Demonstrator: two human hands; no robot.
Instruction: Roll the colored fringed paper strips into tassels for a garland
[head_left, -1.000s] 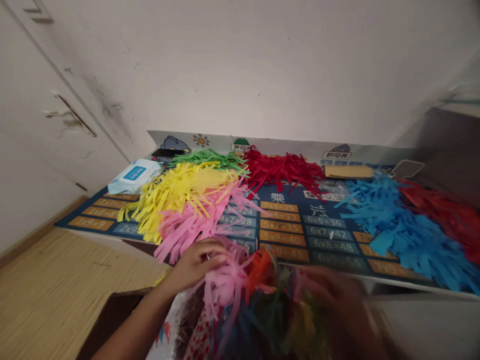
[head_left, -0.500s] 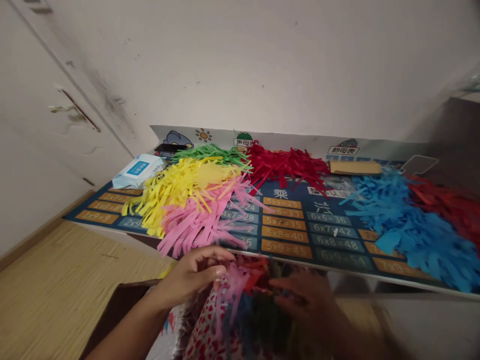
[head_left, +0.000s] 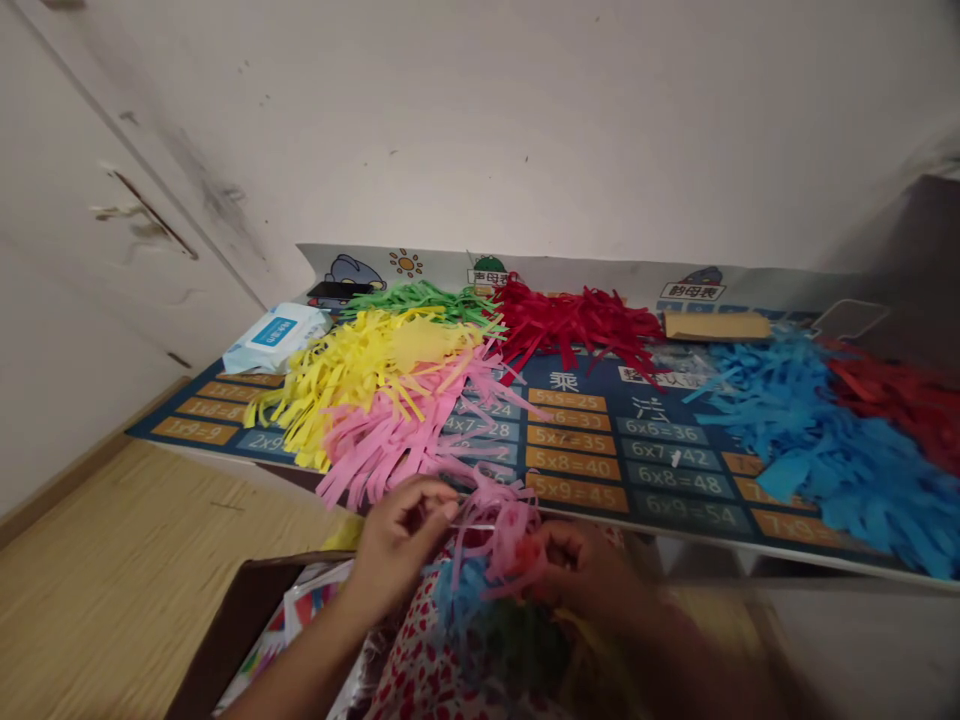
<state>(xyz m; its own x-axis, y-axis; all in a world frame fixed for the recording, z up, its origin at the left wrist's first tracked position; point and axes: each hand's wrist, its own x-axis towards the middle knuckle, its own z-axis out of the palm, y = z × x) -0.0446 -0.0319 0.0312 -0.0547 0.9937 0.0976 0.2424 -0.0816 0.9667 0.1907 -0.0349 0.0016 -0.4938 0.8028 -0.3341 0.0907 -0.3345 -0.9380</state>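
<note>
Near the table's front edge, my left hand point(head_left: 409, 530) is closed in a pinch. From its fingertips a thin pale string point(head_left: 478, 526) runs toward a pink paper tassel point(head_left: 511, 525). My right hand point(head_left: 589, 572), slightly blurred, is closed on the right side of that pink tassel. Below the hands hang blue paper strips point(head_left: 461, 590) and dark green strips point(head_left: 521, 640), over a red-and-white patterned cloth point(head_left: 420, 650). On the table just behind my left hand lies a pile of pink fringed paper point(head_left: 405, 430).
A low table point(head_left: 652, 480) bears piles of yellow fringe point(head_left: 360, 370), green fringe point(head_left: 420, 303), red fringe point(head_left: 577, 325) and blue fringe point(head_left: 832, 430). A wipes pack point(head_left: 277, 335) sits left, a brown cardboard piece point(head_left: 716, 326) at the back. An open box point(head_left: 225, 620) stands lower left.
My right hand has moved in to the left and closed on the pink tassel. The tassel is now raised and spread between both hands. My left hand has shifted slightly.
</note>
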